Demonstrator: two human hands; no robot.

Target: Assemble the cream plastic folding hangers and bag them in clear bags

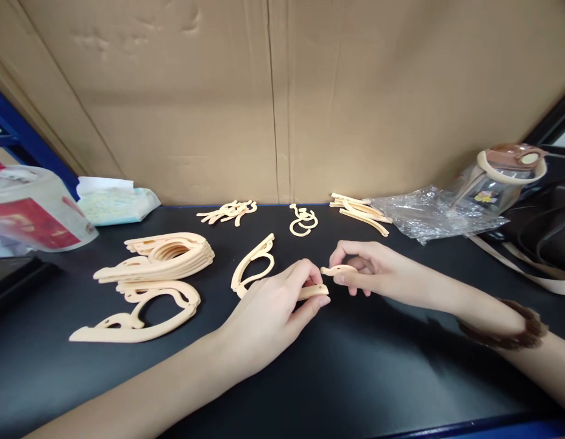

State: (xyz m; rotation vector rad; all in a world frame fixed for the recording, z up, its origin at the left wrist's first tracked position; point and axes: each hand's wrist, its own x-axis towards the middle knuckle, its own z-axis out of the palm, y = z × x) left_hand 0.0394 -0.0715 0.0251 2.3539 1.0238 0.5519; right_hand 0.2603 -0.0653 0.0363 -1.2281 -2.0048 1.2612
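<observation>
A beige plastic folding hanger point(239, 272) is held above the black table by my left hand point(273, 308). Its flat end pokes out between my thumb and fingers, and my palm hides its middle. My right hand point(380, 267) pinches a small beige hanger arm piece point(342, 269) with a hole in it. That piece's tip is close to the held end of the hanger; whether they touch I cannot tell. On the left lies a stack of folded hangers point(172, 259), with more folded hangers point(167, 329) nearer to me.
Along the back lie loose short arms point(231, 211), hooks point(303, 221) and long arms point(361, 212). Clear plastic wrap point(428, 213) and a drinking bottle point(497, 177) stand right. A tissue pack point(115, 201) and a plastic tub point(39, 210) are left. Cardboard point(195, 103) rises behind.
</observation>
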